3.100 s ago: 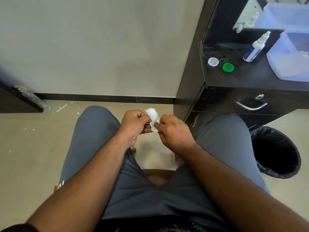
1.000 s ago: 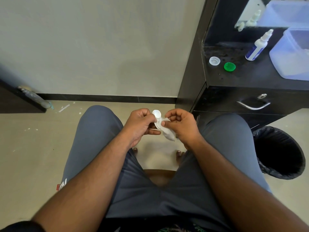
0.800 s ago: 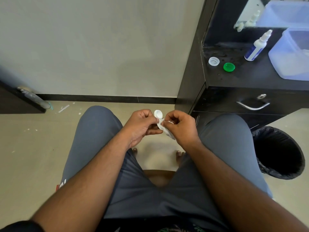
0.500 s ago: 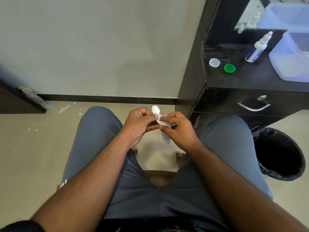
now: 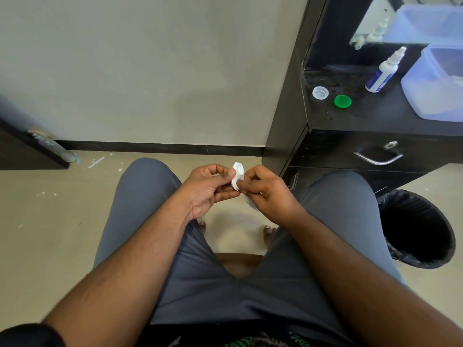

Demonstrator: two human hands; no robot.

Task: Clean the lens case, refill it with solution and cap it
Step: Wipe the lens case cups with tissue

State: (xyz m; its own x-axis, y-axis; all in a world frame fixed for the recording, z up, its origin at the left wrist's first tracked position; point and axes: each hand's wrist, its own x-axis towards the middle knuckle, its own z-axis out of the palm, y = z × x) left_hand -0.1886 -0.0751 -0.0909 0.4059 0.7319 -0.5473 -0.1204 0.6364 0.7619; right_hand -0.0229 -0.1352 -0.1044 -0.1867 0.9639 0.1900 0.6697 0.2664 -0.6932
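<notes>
White lens case (image 5: 237, 176) upright, lengthwise vertical, both hands pinching

Seated person w/ bare forearms, both hands bare, no rings or watch. Slate-grey smooth-fabric trousers (image 5: 283, 284) on both legs. Dark top w/ green leaf-like print (image 5: 240, 343) just below trousers' waist. Bare toes (image 5: 269, 230) between the knees.

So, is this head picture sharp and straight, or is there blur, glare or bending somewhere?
Head view: the wide lens bends the black cabinet edge and the baseboard. The lens case between the left hand and right hand is fairly sharp. The door handle at left is smeared. Soft daylight, no hard glare; the bin interior is too dark to read.
</notes>
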